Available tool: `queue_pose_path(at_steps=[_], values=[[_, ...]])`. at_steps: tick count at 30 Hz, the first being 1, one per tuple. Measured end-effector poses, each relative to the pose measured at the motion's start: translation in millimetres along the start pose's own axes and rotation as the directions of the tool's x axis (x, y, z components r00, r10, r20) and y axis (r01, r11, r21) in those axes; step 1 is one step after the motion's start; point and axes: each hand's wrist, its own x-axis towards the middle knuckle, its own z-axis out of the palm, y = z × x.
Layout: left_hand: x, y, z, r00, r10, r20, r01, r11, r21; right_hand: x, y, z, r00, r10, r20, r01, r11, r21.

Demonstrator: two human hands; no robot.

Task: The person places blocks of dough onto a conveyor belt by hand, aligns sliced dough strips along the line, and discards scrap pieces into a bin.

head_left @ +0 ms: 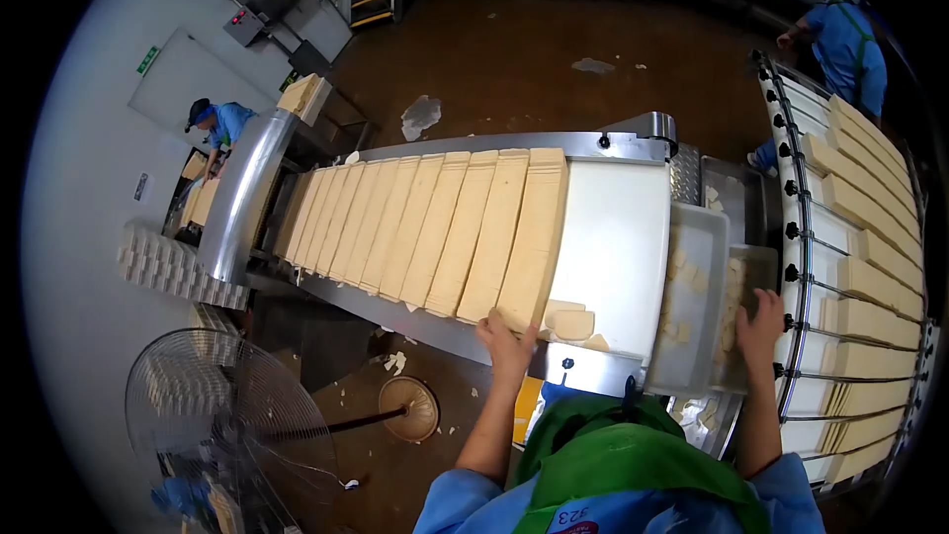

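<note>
A row of long pale-yellow blocks, seemingly stacked thin sheets [425, 222], lies crosswise on a white conveyor belt [613, 237]. My left hand [508, 348] grips the near end of the rightmost long block [534, 237], its thumb and fingers on either side of the corner. A few small cut pieces [571, 323] lie on the belt just right of that hand. My right hand [759, 329] is held over the edge of a grey bin [756, 255] with scraps inside; its fingers are apart and no object shows in them.
Another bin [720, 237] with scraps stands beside the belt's end. On the right, a second conveyor [801, 237] with metal rails carries more blocks. Co-workers [850, 49] stand at far right and by the machine hood [242, 198]. A floor fan [227, 425] stands at lower left.
</note>
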Motion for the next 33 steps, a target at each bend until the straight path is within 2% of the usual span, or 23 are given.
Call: queue_pose_path(at_steps=[1,2,4,8,9,11,12,14,16,18,19,21,24,26,28,29,32,33], values=[[1,2,-3,0.997,0.009,0.076,-0.005,0.999,-0.05,4,-19,9,1.0,-0.004,0.027,0.004,1.0,-0.013],[0,5,-6,0.996,0.008,0.088,-0.004,0.999,-0.052,7,-46,17,0.998,-0.008,0.056,0.009,1.0,-0.024],[-3,12,-7,0.991,-0.008,0.134,-0.002,0.997,0.078,14,-93,30,0.989,-0.044,0.141,0.024,0.99,0.141],[-6,20,-15,0.985,-0.043,0.167,0.022,0.992,0.124,32,-171,81,0.952,-0.136,0.272,0.11,0.988,0.111],[-6,15,-12,0.982,-0.04,0.185,0.017,0.992,0.122,38,-187,97,0.953,-0.15,0.265,0.126,0.987,0.103],[-2,6,-4,0.983,0.011,0.183,-0.01,1.0,-0.005,59,-220,127,0.949,-0.171,0.267,0.142,0.982,0.123],[1,6,-4,0.98,0.014,0.199,-0.013,1.0,-0.009,72,-238,137,0.943,-0.179,0.28,0.141,0.978,0.151],[8,9,-8,0.963,0.015,0.269,0.012,0.995,-0.098,100,-276,150,0.923,-0.194,0.331,0.157,0.978,0.135],[11,9,-10,0.958,0.026,0.285,-0.005,0.997,-0.073,125,-304,168,0.92,-0.196,0.34,0.186,0.981,0.061],[16,11,-15,0.952,0.039,0.305,-0.025,0.998,-0.049,155,-332,176,0.881,-0.145,0.451,0.15,0.988,0.025],[18,14,-17,0.939,0.034,0.341,-0.021,0.999,-0.04,168,-342,177,0.881,-0.133,0.453,0.143,0.99,0.013],[22,16,-23,0.92,0.031,0.391,-0.021,0.999,-0.03,188,-362,179,0.847,-0.117,0.518,0.097,0.993,0.065],[30,20,-24,0.889,0.035,0.457,-0.032,0.999,-0.015,204,-379,183,0.815,-0.045,0.577,0.051,0.999,0.005],[33,23,-25,0.867,0.013,0.499,-0.016,1.0,0.002,204,-385,181,0.831,-0.014,0.556,0.055,0.997,-0.057],[35,23,-26,0.854,0.03,0.519,-0.026,1.0,-0.015,204,-383,177,0.806,0.015,0.592,0.013,0.999,-0.042],[38,23,-26,0.847,0.047,0.529,-0.036,0.999,-0.03,203,-377,171,0.814,0.077,0.576,-0.037,0.996,-0.081],[47,24,-25,0.819,0.105,0.565,-0.105,0.994,-0.033,202,-350,145,0.827,0.215,0.519,-0.23,0.972,-0.036],[48,24,-23,0.804,0.158,0.573,-0.16,0.986,-0.047,204,-336,137,0.77,0.336,0.542,-0.359,0.931,-0.068]])
